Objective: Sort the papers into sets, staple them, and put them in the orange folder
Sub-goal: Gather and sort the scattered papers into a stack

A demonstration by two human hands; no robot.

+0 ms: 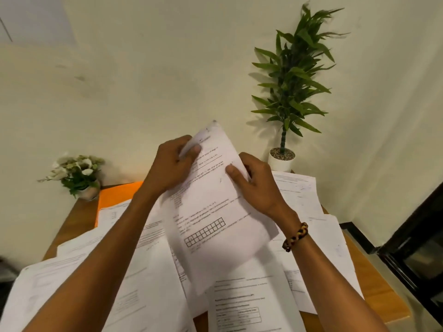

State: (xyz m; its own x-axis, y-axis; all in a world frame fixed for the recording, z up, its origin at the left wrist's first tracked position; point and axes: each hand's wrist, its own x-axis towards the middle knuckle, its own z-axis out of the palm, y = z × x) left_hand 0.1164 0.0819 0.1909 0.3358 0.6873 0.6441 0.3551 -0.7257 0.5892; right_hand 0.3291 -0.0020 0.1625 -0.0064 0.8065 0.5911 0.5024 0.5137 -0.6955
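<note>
Both hands gripped a sheaf of papers above a paper-strewn table.

The wooden table point(72, 224) filled the lower frame, its bare edges showing only at left and right; loose sheets point(148, 283) covered nearly all of it. The orange folder point(115, 195) lay flat at centre left, partly under sheets. The held papers point(215, 212), white and printed, tilted toward upper centre. The left hand point(167, 164) pinched their top edge; the right hand point(256, 185), a braided bracelet point(296, 236) at its wrist, clamped their right edge.

White printed papers point(215, 212), orange folder point(119, 195), brown table point(76, 219), seemingly black-and-yellow braided bracelet point(296, 236).
</note>
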